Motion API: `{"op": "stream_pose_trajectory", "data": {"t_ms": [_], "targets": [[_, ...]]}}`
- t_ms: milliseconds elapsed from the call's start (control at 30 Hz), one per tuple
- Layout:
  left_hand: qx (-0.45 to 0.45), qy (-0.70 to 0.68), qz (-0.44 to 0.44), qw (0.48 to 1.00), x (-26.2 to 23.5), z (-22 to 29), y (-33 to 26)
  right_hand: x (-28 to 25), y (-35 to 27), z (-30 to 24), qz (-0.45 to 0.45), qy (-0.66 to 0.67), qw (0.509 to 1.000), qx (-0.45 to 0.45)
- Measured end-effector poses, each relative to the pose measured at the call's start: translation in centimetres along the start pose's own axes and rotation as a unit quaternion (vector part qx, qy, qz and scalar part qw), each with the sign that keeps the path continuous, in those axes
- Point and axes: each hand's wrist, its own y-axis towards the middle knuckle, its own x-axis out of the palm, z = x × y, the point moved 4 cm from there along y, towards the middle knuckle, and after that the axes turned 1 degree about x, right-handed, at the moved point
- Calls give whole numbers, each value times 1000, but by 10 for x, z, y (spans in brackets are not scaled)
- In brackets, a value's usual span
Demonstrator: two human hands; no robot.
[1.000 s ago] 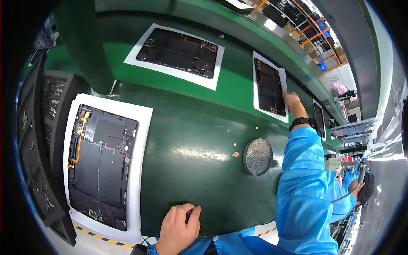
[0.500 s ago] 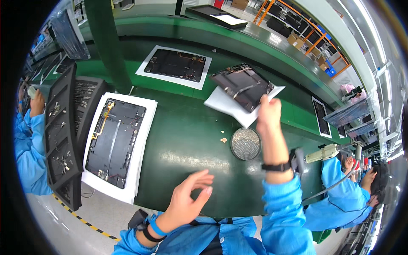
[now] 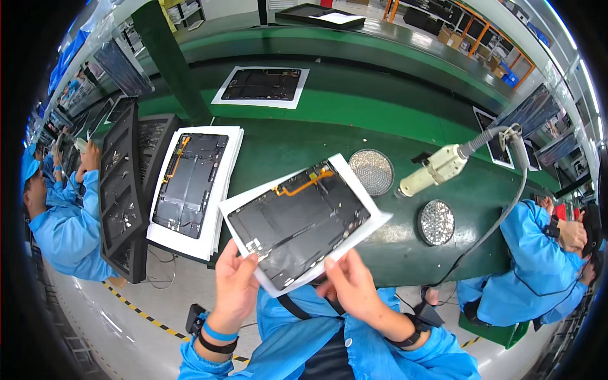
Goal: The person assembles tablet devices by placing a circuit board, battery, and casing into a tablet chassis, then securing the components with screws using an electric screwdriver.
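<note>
An opened tablet (image 3: 297, 225), black inside with an orange flex cable along its far edge, lies on a white sheet (image 3: 373, 217). It is held tilted in front of me, over the near edge of the table. My left hand (image 3: 235, 278) pinches its near left corner, thumb on top. At the near right edge my right hand (image 3: 354, 288) grips it too, thumb over the rim. Fingers of both hands are partly hidden beneath the sheet. A second opened tablet (image 3: 192, 183) rests on a stack of white sheets to the left.
Right of the held tablet are two round dishes of small metal parts (image 3: 371, 172) (image 3: 436, 223) and a corded electric screwdriver (image 3: 437, 170). Black compartment trays (image 3: 120, 190) stand at the left edge. Another tablet (image 3: 263, 84) lies farther back. Co-workers in blue sit on both sides.
The tablet and sheet have come from the far right to in front of me. My left hand, open before, now grips them along with my right. The view has shifted.
</note>
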Motion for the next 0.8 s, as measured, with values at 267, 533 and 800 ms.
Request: {"op": "stream_pose_trajectory", "data": {"t_ms": [267,533,800], "targets": [[-126,74,-106,984,-17,-16,6,-72,-46,-38,2,-342,937,-72],[-180,104,-146,967,32,-61,61,-151,7,-8,309,-481,816,-78],[-98,318,-90,939,38,-68,62,-153,17,9,262,-653,709,-44]]}}
